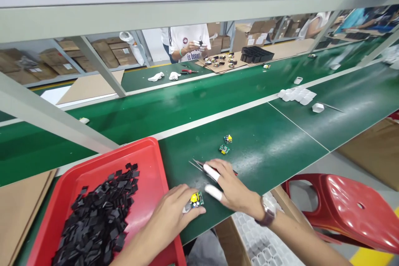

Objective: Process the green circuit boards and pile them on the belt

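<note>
Between the thumb and fingers of my left hand [170,212] is a small circuit board [196,199] with a yellow component on top. My right hand [232,187], in white finger cots and wearing a wristwatch, is over the bench, thumb and index finger apart. A pair of tweezers [197,166] lies partly under its fingers, tips pointing left. Something red and black shows by the far fingers, mostly hidden. Two more circuit boards, one upright-looking [228,138] and one green [224,149], sit beyond my right hand.
A red tray [149,174] of small black pieces [99,212] stands left. White caps [297,95] lie farther right on the bench. A green conveyor belt [174,104] runs behind, under a metal frame. A red stool [355,208] is at right. A person [188,43] works opposite.
</note>
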Demonstrator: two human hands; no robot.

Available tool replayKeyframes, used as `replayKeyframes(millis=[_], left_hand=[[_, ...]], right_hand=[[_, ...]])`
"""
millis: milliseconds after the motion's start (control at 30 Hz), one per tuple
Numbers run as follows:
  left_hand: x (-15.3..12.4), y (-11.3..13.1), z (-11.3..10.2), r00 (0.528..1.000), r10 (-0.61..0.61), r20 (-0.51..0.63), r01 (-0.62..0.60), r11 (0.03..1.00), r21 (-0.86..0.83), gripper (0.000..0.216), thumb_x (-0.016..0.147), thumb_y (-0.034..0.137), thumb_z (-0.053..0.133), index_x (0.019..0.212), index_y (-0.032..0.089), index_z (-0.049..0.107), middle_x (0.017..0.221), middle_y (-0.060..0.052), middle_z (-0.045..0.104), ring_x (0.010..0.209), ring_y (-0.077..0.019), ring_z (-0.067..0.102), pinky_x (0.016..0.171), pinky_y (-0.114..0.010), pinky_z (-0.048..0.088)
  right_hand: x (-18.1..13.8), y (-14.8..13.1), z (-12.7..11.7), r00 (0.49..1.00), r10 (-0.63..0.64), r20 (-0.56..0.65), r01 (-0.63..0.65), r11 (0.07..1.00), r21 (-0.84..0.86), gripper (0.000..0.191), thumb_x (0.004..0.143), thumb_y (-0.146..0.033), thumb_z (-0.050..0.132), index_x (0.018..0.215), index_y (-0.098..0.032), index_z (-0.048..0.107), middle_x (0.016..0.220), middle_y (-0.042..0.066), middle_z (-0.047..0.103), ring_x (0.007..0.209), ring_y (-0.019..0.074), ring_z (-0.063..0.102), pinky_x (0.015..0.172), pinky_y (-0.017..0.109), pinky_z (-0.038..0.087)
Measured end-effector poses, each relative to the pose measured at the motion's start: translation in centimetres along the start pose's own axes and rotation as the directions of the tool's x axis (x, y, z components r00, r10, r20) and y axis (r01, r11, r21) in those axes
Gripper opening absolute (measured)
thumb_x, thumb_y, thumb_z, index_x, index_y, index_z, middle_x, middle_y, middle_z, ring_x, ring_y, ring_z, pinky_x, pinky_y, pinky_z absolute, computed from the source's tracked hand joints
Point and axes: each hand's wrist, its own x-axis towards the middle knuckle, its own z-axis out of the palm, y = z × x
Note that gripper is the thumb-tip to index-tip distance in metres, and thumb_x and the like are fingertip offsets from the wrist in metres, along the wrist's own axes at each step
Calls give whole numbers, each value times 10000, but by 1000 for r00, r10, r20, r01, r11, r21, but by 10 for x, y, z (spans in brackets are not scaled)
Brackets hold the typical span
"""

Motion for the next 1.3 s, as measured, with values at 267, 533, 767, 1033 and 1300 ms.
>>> replayKeyframes(millis=[267, 533, 767, 1033, 1300], left_hand=[[1, 5, 12, 999, 20, 33, -14, 985, -174, 364, 901, 263, 767, 1221, 250, 593, 1065, -44, 677, 977, -231, 673, 837, -360, 581], [-14, 5, 23, 998, -60, 15, 61, 929, -365, 568, 955, 84, 554, 1443, 292, 351, 1172, -71, 597, 995, -199, 667, 896, -377, 578], [-18, 5, 28, 993, -36, -109, 2, 955, -296, 570, 990, 135, 584, 1477, 313, 346, 1334, -81, 641, 1201, -235, 661, 1016, -448, 570], [-17, 7, 28, 979, 49, -198, -91, 974, -209, 505, 1005, 135, 546, 1472, 244, 387, 1307, -116, 664, 1199, -248, 672, 973, -450, 610], [-15, 6, 29, 980, 38, -193, -77, 977, -200, 514, 990, 100, 562, 1464, 229, 412, 1303, -115, 663, 1190, -227, 680, 988, -412, 610]], right_hand=[[-22, -25, -14, 974, -129, -188, 197, 893, 406, 493, 968, -135, 654, 1439, -225, 540, 1242, 131, 703, 1122, 230, 686, 953, 404, 613], [-40, -37, -22, 948, -155, -277, 233, 933, 274, 590, 902, -4, 633, 1457, -157, 504, 1287, 172, 694, 1179, 257, 684, 969, 437, 631], [-39, -44, -21, 946, -196, -257, 238, 961, 142, 629, 899, 13, 630, 1494, -123, 475, 1275, 189, 693, 1168, 277, 678, 927, 439, 643], [-40, -46, -22, 954, -191, -231, 220, 970, 106, 606, 901, -5, 640, 1478, -112, 489, 1264, 192, 699, 1138, 294, 686, 894, 451, 652], [-35, -45, -23, 953, -203, -226, 236, 963, 131, 617, 897, 3, 643, 1482, -108, 482, 1249, 195, 704, 1126, 295, 690, 879, 448, 657]])
